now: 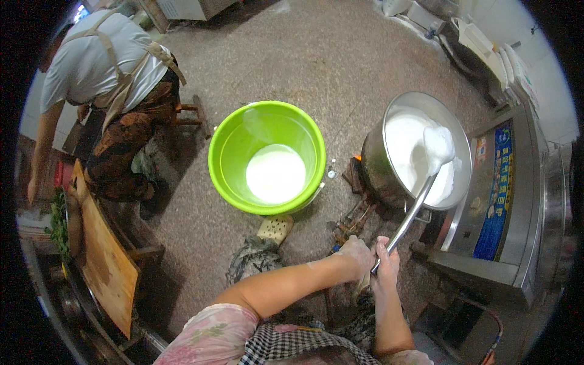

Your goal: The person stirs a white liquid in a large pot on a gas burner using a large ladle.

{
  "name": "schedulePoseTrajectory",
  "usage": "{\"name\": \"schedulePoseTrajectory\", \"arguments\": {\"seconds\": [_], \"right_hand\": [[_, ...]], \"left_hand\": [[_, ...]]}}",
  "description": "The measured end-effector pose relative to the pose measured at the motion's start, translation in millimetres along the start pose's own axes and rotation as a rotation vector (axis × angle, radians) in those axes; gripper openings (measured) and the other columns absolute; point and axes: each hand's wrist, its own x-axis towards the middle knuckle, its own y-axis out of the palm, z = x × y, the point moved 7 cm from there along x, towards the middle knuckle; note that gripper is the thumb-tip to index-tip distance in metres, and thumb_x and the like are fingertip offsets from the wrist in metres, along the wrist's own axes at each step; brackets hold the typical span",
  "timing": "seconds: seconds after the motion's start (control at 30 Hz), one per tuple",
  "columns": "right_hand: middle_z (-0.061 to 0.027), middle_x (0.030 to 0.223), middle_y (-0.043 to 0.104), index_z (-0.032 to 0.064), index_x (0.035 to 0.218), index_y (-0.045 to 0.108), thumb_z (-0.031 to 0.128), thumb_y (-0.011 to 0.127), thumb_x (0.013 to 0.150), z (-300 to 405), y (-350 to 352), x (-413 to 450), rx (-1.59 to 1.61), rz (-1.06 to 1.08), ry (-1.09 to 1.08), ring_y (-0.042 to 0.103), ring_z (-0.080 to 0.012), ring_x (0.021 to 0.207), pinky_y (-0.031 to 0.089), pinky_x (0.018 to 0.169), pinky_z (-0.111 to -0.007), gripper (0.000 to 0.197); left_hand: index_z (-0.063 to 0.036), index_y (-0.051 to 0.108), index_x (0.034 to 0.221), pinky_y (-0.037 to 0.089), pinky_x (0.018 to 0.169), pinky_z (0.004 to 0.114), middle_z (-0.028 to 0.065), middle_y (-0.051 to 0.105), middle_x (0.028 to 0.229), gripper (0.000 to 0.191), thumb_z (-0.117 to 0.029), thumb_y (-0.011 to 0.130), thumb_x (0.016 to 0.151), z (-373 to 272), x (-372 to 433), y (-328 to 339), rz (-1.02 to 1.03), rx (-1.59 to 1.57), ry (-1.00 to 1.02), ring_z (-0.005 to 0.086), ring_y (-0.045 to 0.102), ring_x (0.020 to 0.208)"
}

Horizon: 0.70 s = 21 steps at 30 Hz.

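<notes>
My right hand point(387, 262) grips the lower part of a long-handled metal ladle point(410, 218). My left hand point(357, 258) is curled beside the handle's near end, and whether its fingers hold the handle is hidden. White, foamy-looking matter coats the ladle's bowl point(439, 145), which is over a large steel pot point(388, 153). Inside the pot is a white liquid point(406, 132). The pot tilts slightly and a small orange glow shows at its left side. Left of it, a lime-green plastic bucket point(267, 107) stands on the floor with white liquid point(275, 174) at its bottom.
A burner fitting with pipes point(353, 221) lies below the pot. At right stands a stainless steel appliance point(520, 219) with a printed panel. On the left, a person point(114, 68) in an apron bends near a wooden board point(102, 260). My shoe point(275, 228) is just before the bucket.
</notes>
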Motion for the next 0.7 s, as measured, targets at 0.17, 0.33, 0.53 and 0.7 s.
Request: {"name": "schedulePoseTrajectory", "arguments": {"seconds": [0.17,0.33,0.53,0.7], "right_hand": [[-0.0009,0.073,0.047,0.0046,0.100,0.049,0.010,0.055,0.082,-1.5,-0.5,0.5,0.029,0.001,0.002,0.047,-0.0105,0.067,0.040,0.060,-0.023,0.019],[-0.0011,0.073,0.048,0.0044,0.100,0.049,0.010,0.055,0.082,0.5,2.6,-1.5,0.032,-0.017,0.029,0.047,-0.0108,0.068,0.040,0.061,-0.023,0.020],[-0.0009,0.073,0.048,0.0044,0.100,0.049,0.011,0.056,0.082,1.0,3.7,-0.7,0.028,-0.019,0.020,0.048,-0.0104,0.067,0.040,0.061,-0.023,0.020],[-0.0006,0.073,0.048,0.0044,0.099,0.050,0.011,0.056,0.082,1.4,5.6,-0.4,0.030,-0.021,0.019,0.047,-0.0100,0.066,0.040,0.060,-0.022,0.020]], "left_hand": [[0.0017,0.055,0.102,0.042,0.076,0.040,0.0149,0.062,0.091,0.027,-0.014,0.047,0.082,2.0,0.1,-2.4,0.006,-0.022,-0.025,0.0288,0.057,0.087],[0.0020,0.054,0.104,0.041,0.077,0.039,0.0144,0.062,0.091,0.029,-0.015,0.047,0.082,2.4,-2.9,-7.1,0.015,-0.041,-0.031,0.0279,0.057,0.089],[0.0005,0.054,0.106,0.041,0.078,0.039,0.0131,0.062,0.093,0.030,-0.014,0.049,0.081,4.1,-0.4,-5.6,0.008,-0.052,-0.030,0.0272,0.056,0.090],[-0.0009,0.054,0.105,0.040,0.079,0.039,0.0124,0.062,0.095,0.029,-0.015,0.050,0.080,5.6,-0.9,-4.9,0.025,-0.066,-0.039,0.0271,0.056,0.092]]}}
